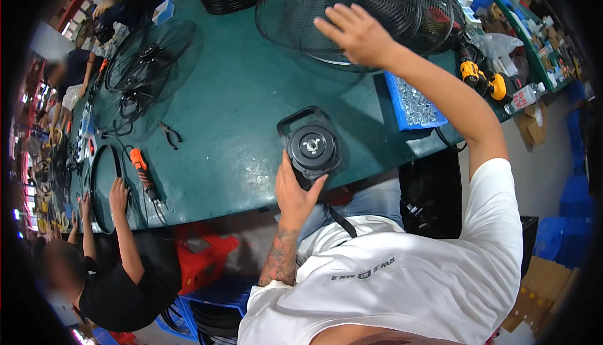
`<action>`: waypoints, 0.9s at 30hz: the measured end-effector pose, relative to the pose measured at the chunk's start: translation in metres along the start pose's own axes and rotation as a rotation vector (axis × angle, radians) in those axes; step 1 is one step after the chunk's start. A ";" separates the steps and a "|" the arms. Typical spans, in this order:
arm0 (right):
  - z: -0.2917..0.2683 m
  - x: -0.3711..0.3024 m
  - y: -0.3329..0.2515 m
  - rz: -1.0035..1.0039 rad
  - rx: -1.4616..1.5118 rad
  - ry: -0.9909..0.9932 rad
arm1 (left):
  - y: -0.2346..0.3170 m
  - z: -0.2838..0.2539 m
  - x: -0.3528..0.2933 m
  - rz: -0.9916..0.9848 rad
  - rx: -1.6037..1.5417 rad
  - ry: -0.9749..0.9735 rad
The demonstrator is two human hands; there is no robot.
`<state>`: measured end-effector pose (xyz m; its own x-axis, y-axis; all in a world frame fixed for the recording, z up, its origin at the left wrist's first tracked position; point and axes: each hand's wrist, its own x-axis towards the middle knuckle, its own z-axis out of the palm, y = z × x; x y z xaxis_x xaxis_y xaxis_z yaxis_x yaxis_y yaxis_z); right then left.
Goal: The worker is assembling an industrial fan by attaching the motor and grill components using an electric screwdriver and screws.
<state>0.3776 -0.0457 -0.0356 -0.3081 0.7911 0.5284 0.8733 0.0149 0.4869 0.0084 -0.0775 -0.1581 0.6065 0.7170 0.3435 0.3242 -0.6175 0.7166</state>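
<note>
A black round fan motor housing (pixel 314 147) with a loop-shaped handle stands at the table's front edge before me. My left hand (pixel 295 191) is closed on its near left side, thumb and fingers around the rim. My right hand (pixel 359 36) reaches far forward, open with fingers stretched out and nothing in it. It is over the near part of a black wire fan guard (pixel 282 21), one of several stacked at the back. Whether its fingertips touch the wires, I cannot tell.
A blue tray of screws (pixel 414 103) lies right, near yellow-and-black power drills (pixel 480 78) and a bottle (pixel 526 97). Pliers (pixel 169 134), an orange power screwdriver (pixel 143 172) and a fan guard (pixel 151 56) lie left. A co-worker (pixel 125 282) sits at the left.
</note>
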 end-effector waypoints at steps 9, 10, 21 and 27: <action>-0.079 0.046 0.150 0.604 0.320 0.705 | -0.003 -0.003 -0.007 0.021 0.012 -0.006; -0.085 0.041 0.169 0.611 0.195 0.785 | -0.002 -0.003 -0.007 0.010 -0.010 0.017; -0.110 -0.099 0.148 1.206 1.673 0.944 | 0.013 -0.035 0.033 0.002 -0.223 0.266; -0.131 -0.082 -0.094 1.163 2.090 0.953 | 0.069 -0.061 0.068 0.111 -1.006 0.354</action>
<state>0.2716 -0.1920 -0.0339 0.7612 0.5975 0.2521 -0.3311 0.6923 -0.6411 0.0276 -0.0509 -0.0482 0.2980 0.8260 0.4785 -0.5656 -0.2510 0.7856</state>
